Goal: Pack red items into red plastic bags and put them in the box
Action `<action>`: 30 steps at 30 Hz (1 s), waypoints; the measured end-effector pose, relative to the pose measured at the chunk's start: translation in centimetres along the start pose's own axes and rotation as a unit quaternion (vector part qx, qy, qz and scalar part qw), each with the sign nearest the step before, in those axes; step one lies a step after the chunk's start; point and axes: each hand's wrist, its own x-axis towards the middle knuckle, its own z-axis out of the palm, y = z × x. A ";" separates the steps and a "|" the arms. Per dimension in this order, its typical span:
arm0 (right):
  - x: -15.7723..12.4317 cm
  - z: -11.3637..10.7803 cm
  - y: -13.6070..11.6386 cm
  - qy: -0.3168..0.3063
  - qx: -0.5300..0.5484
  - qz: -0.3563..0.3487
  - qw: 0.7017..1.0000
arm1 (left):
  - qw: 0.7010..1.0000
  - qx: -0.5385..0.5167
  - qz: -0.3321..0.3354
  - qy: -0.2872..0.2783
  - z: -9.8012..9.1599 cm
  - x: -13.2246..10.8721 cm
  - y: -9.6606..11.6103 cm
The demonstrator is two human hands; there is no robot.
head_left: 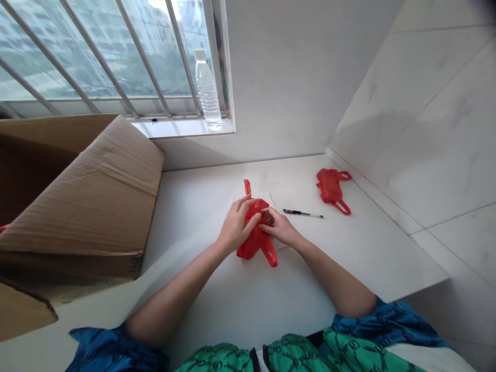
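Note:
A red plastic bag (251,244) lies in front of me on the white table, its handle loops sticking out at the top and lower right. My left hand (235,225) holds the bag from the left, thumb and fingers on the plastic. From the right, my right hand (283,228) is closed at the bag's edge, around a small dark, shiny thing (270,220) too small to name. Under the bag a white sheet of paper (268,198) shows in part. Beside my right hand lies a black pen (298,212).
Another red plastic bag (330,186) lies at the back right of the table (217,310). An open cardboard box (112,191) takes up the left side. On the sill of the barred window stands a clear water bottle (208,93). Walls close off the back and right.

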 end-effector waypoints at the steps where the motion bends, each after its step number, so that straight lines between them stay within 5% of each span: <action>1: 0.0 0.0 0.0 0.002 -0.020 0.000 1.000 | 0.999 0.017 0.011 -0.034 0.8 -0.1 0.2; 4: -0.1 -0.7 -0.1 -0.005 -0.071 0.010 0.997 | 0.990 0.081 0.031 -0.107 2.8 -0.8 -0.3; 7: -0.2 -1.4 0.1 -0.023 -0.073 0.027 0.997 | 0.983 0.133 0.050 -0.118 3.6 -1.5 -1.4; 15: -0.4 -1.6 0.6 -0.058 -0.005 0.061 0.996 | 0.980 0.145 0.053 -0.126 3.7 -1.9 -1.8; 18: -0.7 -1.8 0.7 -0.085 0.026 0.056 0.994 | 0.982 0.125 0.046 -0.131 2.4 -2.2 -0.5; 21: -0.9 -2.1 1.1 -0.063 0.023 0.056 0.996 | 0.983 0.151 0.068 -0.083 -2.3 -2.5 2.0; 26: -1.5 -2.2 0.4 0.035 -0.114 0.021 0.993 | 0.950 0.289 0.043 0.111 -17.1 -5.4 6.9; 30: -2.5 -0.8 -0.9 0.006 -0.214 -0.035 0.976 | 0.832 0.461 -0.070 0.300 -26.3 -10.6 7.0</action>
